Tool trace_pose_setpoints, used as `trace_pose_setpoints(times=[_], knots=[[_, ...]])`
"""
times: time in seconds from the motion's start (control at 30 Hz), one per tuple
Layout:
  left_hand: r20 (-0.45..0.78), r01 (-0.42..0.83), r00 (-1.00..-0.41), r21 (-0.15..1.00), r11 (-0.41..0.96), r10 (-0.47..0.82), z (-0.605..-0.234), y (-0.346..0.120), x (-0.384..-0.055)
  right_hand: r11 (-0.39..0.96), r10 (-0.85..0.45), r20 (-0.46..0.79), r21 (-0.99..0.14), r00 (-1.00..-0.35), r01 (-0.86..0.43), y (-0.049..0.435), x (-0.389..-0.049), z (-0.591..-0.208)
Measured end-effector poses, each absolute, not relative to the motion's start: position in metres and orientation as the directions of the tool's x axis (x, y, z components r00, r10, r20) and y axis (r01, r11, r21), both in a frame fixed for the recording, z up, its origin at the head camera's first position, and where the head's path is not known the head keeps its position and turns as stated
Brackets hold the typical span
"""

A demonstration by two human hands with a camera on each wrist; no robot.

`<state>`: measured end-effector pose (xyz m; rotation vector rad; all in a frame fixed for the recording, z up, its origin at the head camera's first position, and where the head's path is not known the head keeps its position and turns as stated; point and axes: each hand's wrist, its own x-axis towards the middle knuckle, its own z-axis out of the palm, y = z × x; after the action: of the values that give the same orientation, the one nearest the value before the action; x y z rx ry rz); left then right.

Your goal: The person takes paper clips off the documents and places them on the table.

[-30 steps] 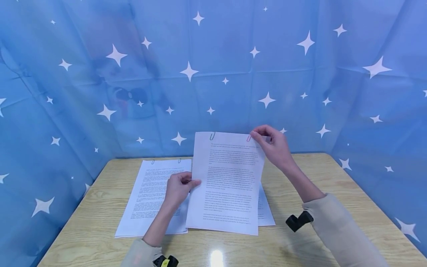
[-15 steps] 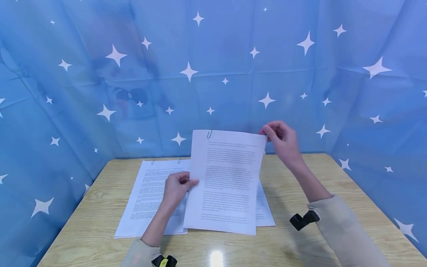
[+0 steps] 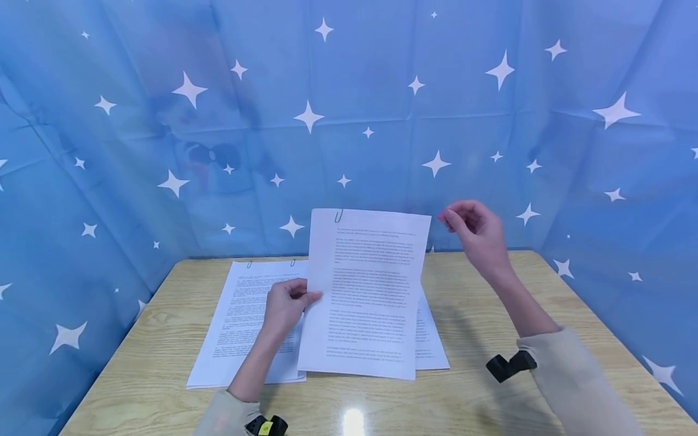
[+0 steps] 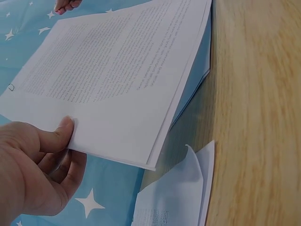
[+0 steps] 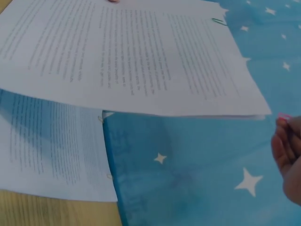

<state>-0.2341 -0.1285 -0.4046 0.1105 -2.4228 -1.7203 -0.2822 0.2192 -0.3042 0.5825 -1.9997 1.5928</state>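
Clip (image 5: pixel 284 116) and held pages (image 3: pixel 371 297) have just come apart: a second ago we see the pink wire on the top edge of the pages, near their right corner, and now it is off the paper, pinched between thumb and fingertips of the right hand (image 3: pixel 480 239). For the work in hand, we judge that one fastening is undone, leaving the green clip (image 3: pixel 339 215) as the only one we can see on these pages, near their top left corner. The right hand is just beside the top right corner, about level with the top edge, with a gap between fingers and paper. The left hand (image 3: pixel 285 306) grips the left edge around mid-height, thumb on the printed face and fingers behind, and so holds the pages raised and tilted over the desk (image 3: pixel 523 303). Below them we find a clipped stack (image 3: pixel 240 321) lying at the left and more sheets (image 3: pixel 431 345) partly hidden behind the held pages on the right.
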Motion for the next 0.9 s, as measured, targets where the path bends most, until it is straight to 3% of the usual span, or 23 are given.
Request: trace_pose_setpoints(times=[0.9], knots=[[0.063,0.006,-0.984,0.946,0.324,-0.166,-0.404,-0.132,-0.235,0.529,-0.169,0.477,-0.695,-0.863,-0.487,0.269,-0.261,-0.361]])
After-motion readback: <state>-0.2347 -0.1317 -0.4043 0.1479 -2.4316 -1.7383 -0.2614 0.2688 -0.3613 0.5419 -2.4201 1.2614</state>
